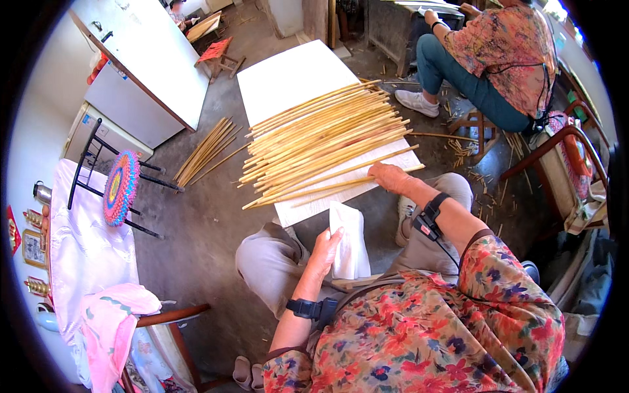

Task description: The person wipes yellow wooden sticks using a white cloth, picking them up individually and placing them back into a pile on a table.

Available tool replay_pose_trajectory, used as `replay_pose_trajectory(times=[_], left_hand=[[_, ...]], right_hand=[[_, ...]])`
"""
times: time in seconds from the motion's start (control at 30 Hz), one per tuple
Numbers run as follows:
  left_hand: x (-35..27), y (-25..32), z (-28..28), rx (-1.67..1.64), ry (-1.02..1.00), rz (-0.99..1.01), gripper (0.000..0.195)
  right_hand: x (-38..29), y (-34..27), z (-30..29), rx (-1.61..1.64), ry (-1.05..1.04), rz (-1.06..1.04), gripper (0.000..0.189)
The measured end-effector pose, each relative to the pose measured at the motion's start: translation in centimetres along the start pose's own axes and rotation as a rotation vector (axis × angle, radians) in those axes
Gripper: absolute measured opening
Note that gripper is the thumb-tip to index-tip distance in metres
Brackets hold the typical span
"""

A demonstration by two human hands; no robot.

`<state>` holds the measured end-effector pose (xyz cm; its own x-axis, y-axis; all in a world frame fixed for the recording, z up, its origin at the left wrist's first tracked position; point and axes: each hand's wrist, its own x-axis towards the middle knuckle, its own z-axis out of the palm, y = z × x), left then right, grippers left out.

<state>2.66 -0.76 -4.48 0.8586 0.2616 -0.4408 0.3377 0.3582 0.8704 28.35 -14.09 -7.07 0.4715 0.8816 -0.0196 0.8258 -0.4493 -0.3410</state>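
A white cloth [350, 240] hangs folded from my left hand [325, 249], the thumb lying over its edge. My right hand [391, 178] has its fingers around a yellow dried plant stalk [339, 184] near that stalk's right end. Just beyond, many similar stalks [324, 127] lie side by side across a white board [300, 73], their ends uneven. A few stalks at the near edge lie slightly apart from the main layer. The fingertips of my right hand are partly hidden.
Loose stalks [209, 150] lie on the floor to the left, near a black-framed stool [120, 189] with a crocheted cover. At right, a seated co-worker [491, 69] handles white material. Short stalk offcuts [462, 150] litter the floor by a wooden chair [565, 167].
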Motion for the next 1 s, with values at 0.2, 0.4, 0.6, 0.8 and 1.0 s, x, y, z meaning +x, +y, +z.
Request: replay_pose_trajectory(times=[0.2,0.4,0.6,0.8,1.0], left_hand=[[0.1,-0.6,-0.5,-0.322,0.126,0.045,0.031],[0.1,-1.2,-0.9,-0.465,0.108,0.072,0.033],[-0.2,-1.5,-0.5,-0.502,0.109,0.053,0.034],[-0.6,-0.8,0.1,-0.578,0.109,0.074,0.039],[-0.5,2.6,0.4,-0.775,0.015,0.24,0.054]], right_hand=[[-0.5,-0.7,-0.3,0.104,0.025,-0.018,0.019],[-1.1,-0.3,-0.2,0.19,-0.003,0.007,0.024],[-1.8,-0.8,0.0,0.239,0.075,-0.003,0.022],[-2.2,-4.0,-2.8,0.548,-0.123,0.204,0.02],[-3.5,-8.9,-6.2,0.957,-0.056,0.272,0.018]])
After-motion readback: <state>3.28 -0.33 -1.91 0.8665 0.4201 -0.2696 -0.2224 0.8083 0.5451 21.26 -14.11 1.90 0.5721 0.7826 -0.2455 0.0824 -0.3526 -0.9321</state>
